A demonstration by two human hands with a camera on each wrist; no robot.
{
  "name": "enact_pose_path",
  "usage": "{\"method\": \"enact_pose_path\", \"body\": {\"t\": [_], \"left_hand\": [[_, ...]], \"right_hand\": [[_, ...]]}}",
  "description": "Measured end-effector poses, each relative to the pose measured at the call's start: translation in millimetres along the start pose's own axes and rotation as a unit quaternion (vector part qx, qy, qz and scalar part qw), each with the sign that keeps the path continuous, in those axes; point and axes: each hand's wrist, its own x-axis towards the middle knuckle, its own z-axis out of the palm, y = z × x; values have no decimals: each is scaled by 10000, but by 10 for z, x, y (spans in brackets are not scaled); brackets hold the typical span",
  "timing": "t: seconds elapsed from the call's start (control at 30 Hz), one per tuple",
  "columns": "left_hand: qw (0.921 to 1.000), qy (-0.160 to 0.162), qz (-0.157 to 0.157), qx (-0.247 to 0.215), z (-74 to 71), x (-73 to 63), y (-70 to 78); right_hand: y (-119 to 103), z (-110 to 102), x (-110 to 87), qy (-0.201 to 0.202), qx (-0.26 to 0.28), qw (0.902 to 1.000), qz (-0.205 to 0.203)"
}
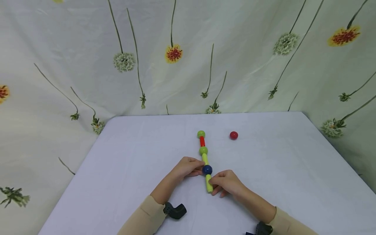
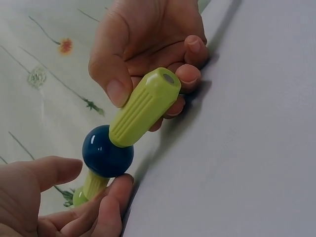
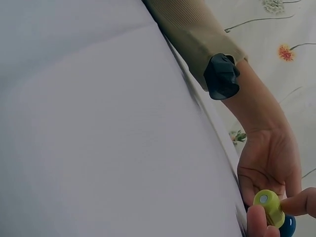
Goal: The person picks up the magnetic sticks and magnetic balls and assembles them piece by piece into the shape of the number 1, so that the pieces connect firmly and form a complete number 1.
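A chain of magnetic toy rods and balls lies on the table, running away from me. My right hand (image 1: pixel 227 183) pinches the nearest yellow-green rod (image 2: pixel 145 107) between thumb and fingers. A grey magnet shows in its free end. Its other end touches a blue ball (image 2: pixel 107 151). My left hand (image 1: pixel 186 167) holds the chain at the blue ball, fingers beneath it and thumb beside it. Past the ball come another yellow-green rod (image 1: pixel 205 158), a green ball (image 1: pixel 203 150), a red rod (image 1: pixel 202 141) and a second green ball (image 1: pixel 201 133).
A loose red ball (image 1: pixel 233 135) sits right of the chain's far end. White cloth covers the table (image 1: pixel 141 147), and a flower-printed curtain (image 1: pixel 241 58) hangs behind it. Dark camera mounts (image 1: pixel 175 211) are worn at both wrists.
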Motion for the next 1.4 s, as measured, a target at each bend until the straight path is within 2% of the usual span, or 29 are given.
{"method": "enact_pose_path", "body": {"t": [0.5,0.77,1.23,1.4], "left_hand": [[9985,-507,22,200,-27,-63,16],[9987,-480,39,144,9,-53,5],[9997,-246,-35,53,46,-53,2],[9997,-255,-34,24,49,-45,1]], "right_hand": [[-17,-4,101,185,-15,9998,106],[-15,-13,137,158,36,9999,41],[-23,-31,149,14,-81,10000,24],[-36,-104,168,164,-192,9997,40]]}}
